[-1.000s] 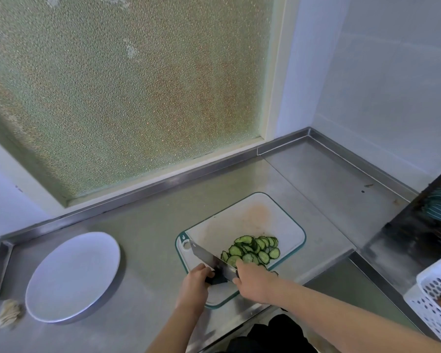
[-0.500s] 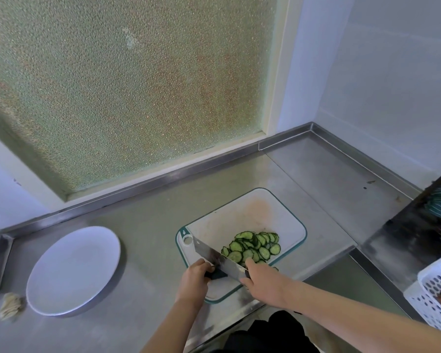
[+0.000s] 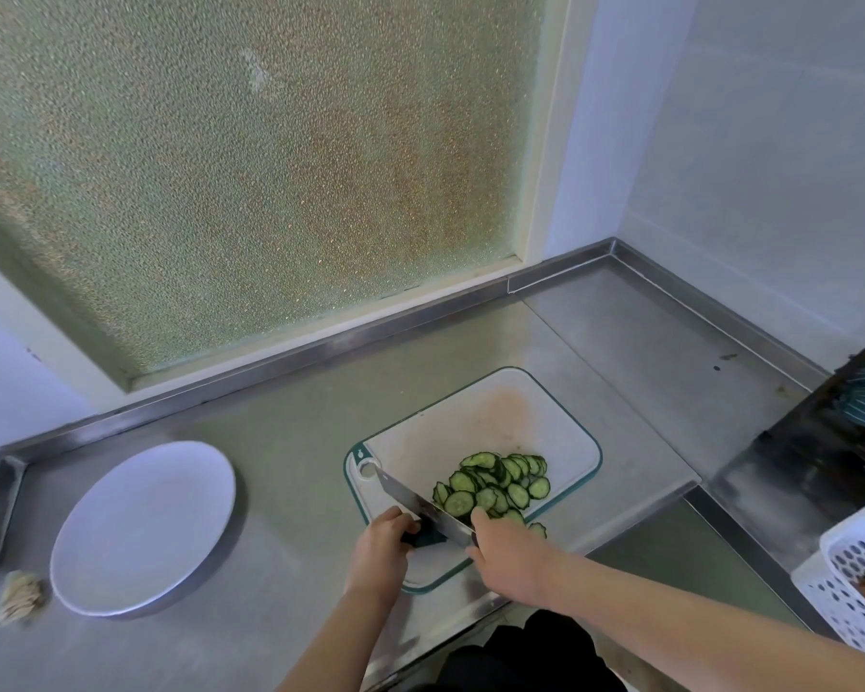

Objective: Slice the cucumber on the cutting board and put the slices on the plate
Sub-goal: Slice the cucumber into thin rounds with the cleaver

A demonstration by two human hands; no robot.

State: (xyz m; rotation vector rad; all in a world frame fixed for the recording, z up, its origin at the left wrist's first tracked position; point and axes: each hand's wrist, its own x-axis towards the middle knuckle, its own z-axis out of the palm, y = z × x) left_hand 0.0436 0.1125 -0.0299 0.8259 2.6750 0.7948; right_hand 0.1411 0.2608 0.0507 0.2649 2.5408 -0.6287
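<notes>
Two-handed work at the near edge of the white, teal-rimmed cutting board (image 3: 495,417) on the steel desk (image 3: 295,442). On the left hand (image 3: 378,546), fingers (image 3: 395,517) curled onto the short dark cucumber stub (image 3: 424,537), pinning it against rolling, just left of the blade. On the right hand (image 3: 513,556), fingers (image 3: 481,517) closed round the hidden handle of the broad-bladed knife (image 3: 410,501), blade angled away across the board, probably mid-cut. Heap of thin cucumber slices (image 3: 495,484) right of the blade on the board's right half, clear of the cutting spot. White plate (image 3: 141,526) well apart to the left, bare of slices, likely awaiting one transfer after the last cut. No readable brand or writing; only a small emblem (image 3: 359,455) by the board's hanging hole (image 3: 366,468), too small to make out.
</notes>
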